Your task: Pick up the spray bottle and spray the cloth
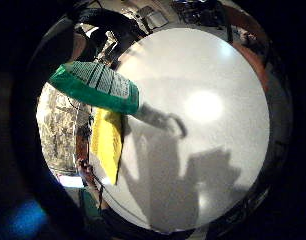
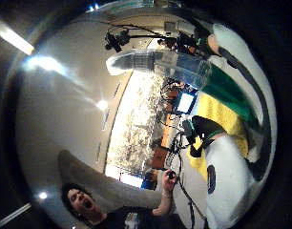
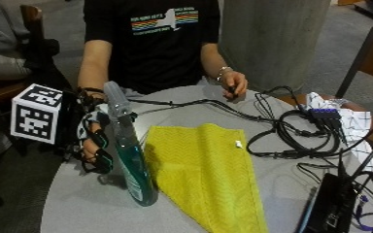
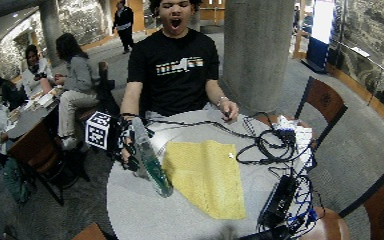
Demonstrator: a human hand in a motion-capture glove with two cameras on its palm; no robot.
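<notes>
While the round grey bench [image 3: 76, 208] carries everything, the gloved right hand [image 3: 96, 141] has its grip wrapped around the upper part of the spray bottle [image 3: 131, 165], close to the bench's edge on the person's right. The bottle is clear with green liquid and a printed label; it leans, nozzle end up toward the person, and whether its base touches the benchtop cannot be told. Just beside it, toward the middle of the bench, the yellow cloth [image 3: 206, 170] lies flat, one corner reaching the edge opposite the person. The bare left hand [image 3: 233, 83] rests at the person's edge, pinching a small dark object. A tangle of black cables [image 3: 290, 131] lies beyond the cloth.
</notes>
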